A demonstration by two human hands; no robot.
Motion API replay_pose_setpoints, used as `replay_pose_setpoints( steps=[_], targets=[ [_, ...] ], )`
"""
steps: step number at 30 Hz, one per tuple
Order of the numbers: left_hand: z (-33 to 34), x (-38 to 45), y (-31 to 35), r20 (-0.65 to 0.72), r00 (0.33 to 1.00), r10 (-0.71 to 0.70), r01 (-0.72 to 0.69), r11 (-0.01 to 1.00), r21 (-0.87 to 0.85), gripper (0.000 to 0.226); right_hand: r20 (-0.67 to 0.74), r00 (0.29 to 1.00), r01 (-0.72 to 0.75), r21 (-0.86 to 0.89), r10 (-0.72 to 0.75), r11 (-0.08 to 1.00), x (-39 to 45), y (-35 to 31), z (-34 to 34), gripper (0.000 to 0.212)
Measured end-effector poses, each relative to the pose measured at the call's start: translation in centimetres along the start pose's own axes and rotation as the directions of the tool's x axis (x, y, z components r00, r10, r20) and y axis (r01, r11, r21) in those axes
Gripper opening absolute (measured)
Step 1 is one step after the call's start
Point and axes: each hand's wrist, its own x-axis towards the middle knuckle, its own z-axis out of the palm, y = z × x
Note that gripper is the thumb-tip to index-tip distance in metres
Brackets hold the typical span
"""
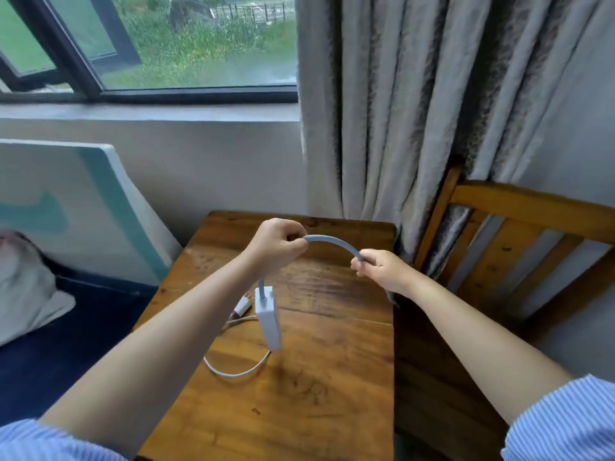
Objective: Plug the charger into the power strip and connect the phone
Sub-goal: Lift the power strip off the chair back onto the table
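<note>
My left hand (278,246) and my right hand (382,269) both grip a thick grey power cord (332,242), which arches between them above the wooden table (316,394). From my left hand the cord drops to a white power strip (269,319), which hangs tilted with its lower end near the tabletop. Behind the strip lies a white charger plug (244,306), partly hidden by my left forearm. Its thin white cable (238,372) loops on the table. No phone is in view.
A wooden chair (519,234) stands right of the table, against grey curtains (432,111). On the left is a dark blue bed surface (83,311) with a pillow (26,287) and a leaning white and teal panel (83,194). A window (166,44) is behind.
</note>
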Motion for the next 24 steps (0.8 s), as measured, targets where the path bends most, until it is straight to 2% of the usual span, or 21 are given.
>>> replay_pose_setpoints(
  steps=[4,10,14,17,20,22,24],
  targets=[
    [-0.5,-1.9,-3.6,0.069,0.997,0.028,-0.031,0.999,0.041,0.011,-0.091,0.995,0.013,-0.134,-0.025,0.991,-1.4,-0.6,2.2,0.035],
    [1.3,-2.4,-6.1,0.069,0.996,0.049,-0.050,0.999,0.014,0.008,-0.163,0.985,-0.091,-0.192,0.060,0.977,-2.9,0.1,2.1,0.030],
    [3.1,-2.8,-8.7,0.180,0.980,-0.083,0.061,0.990,0.124,0.018,-0.184,0.973,-0.172,-0.178,0.139,0.969,-3.4,1.8,1.1,0.025],
    [4.5,-3.1,-11.4,0.333,0.915,-0.228,0.150,0.958,0.243,0.042,-0.141,0.975,-0.204,-0.244,0.173,0.948,-2.7,2.5,0.6,0.030],
    [6.5,-3.6,-13.8,0.486,0.795,-0.363,0.211,0.916,0.340,0.070,-0.015,0.970,-0.225,-0.415,0.241,0.882,-1.3,3.7,0.8,0.032],
    [8.3,-4.0,-15.0,0.569,0.705,-0.424,0.199,0.888,0.415,0.084,0.043,0.953,-0.245,-0.475,0.301,0.845,-0.6,5.3,1.2,0.035],
    [10.1,-4.3,-15.8,0.615,0.644,-0.455,0.148,0.863,0.484,0.094,0.079,0.936,-0.258,-0.508,0.342,0.822,0.1,6.9,1.7,0.030]
  ],
)
